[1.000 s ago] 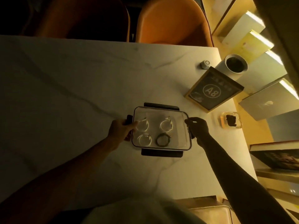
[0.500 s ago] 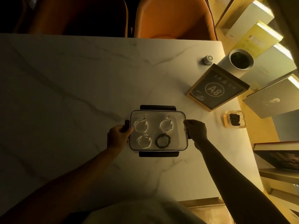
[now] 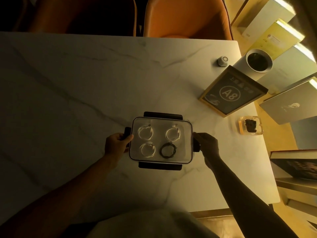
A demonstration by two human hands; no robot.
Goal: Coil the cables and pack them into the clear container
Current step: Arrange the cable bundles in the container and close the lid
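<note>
Cables lie coiled inside the clear container (image 3: pixel 187 127) on the marble table (image 3: pixel 68 93): three white coils (image 3: pixel 145 132) and one black coil (image 3: pixel 168 150), four in all, each apart from the others. The left hand (image 3: pixel 115 145) grips the left side latch (image 3: pixel 127 133); the right hand (image 3: pixel 208 143) curls round the right one. Two orange chairs (image 3: pixel 185 16) stand beyond.
</note>
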